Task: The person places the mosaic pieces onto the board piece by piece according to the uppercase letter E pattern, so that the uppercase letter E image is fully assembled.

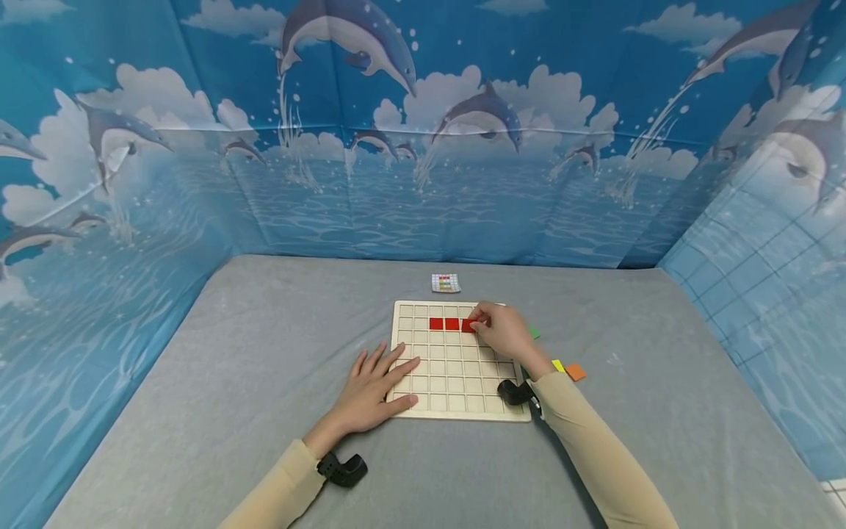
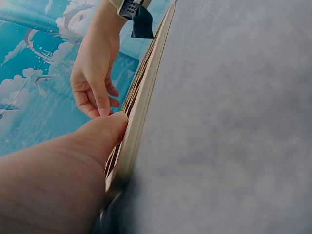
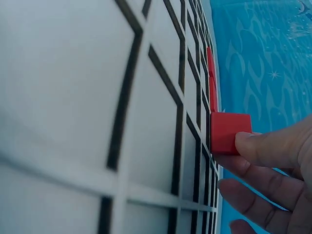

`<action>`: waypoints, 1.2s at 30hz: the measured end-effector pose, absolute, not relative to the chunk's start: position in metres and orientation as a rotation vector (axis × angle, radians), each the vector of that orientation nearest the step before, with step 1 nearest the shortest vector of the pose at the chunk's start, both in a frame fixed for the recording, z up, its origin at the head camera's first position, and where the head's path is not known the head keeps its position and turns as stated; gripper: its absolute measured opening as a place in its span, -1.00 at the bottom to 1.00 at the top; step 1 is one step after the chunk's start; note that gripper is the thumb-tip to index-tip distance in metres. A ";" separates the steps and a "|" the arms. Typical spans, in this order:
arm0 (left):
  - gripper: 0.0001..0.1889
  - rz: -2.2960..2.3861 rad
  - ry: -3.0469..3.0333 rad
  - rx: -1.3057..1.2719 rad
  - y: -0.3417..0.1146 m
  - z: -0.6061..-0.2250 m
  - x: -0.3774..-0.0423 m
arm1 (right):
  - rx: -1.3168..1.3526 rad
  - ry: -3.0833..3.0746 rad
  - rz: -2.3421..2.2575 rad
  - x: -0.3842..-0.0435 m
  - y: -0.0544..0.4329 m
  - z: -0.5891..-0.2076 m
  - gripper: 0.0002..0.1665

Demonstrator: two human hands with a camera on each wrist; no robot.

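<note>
A wooden grid board point(image 1: 456, 419) with square cells lies on the grey cloth. Two red square tiles point(image 1: 444, 324) sit side by side in cells of its second row from the far edge. My right hand point(image 1: 505, 329) pinches a third red tile point(image 3: 226, 132) between thumb and fingers, tilted up from the board with its edge at the grid, just right of those two. My left hand point(image 1: 370, 389) lies with fingers spread over the board's left edge. In the left wrist view, its thumb rests on the board's near rim.
Beyond the board lies a small card point(image 1: 446, 283) with a printed coloured grid. Right of the board, partly behind my right arm, are an orange tile point(image 1: 576, 372), a yellow tile point(image 1: 558, 365) and a green tile point(image 1: 534, 332). A dolphin-print curtain point(image 1: 423, 198) stands around the table.
</note>
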State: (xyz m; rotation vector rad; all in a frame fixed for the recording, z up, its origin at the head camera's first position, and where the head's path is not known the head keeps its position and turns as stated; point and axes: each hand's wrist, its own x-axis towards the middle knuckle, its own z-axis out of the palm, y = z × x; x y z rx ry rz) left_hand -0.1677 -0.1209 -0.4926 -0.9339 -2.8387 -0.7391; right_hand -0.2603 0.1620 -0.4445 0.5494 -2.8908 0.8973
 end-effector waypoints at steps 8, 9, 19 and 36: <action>-0.35 -0.736 -2.840 -0.931 -0.121 -0.493 -0.168 | 0.513 -2.902 0.912 -0.264 0.159 -0.446 -0.94; -0.35 -0.735 -2.840 -0.932 -0.121 -0.493 -0.168 | 0.510 -2.904 0.911 -0.265 0.159 -0.446 -0.93; -0.35 -0.742 -2.841 -0.932 -0.121 -0.493 -0.167 | 0.575 -2.945 0.744 -0.260 0.162 -0.445 -0.76; -0.35 -0.729 -2.815 -0.928 -0.120 -0.495 -0.168 | 0.874 -2.936 0.789 -0.241 0.183 -0.443 -0.68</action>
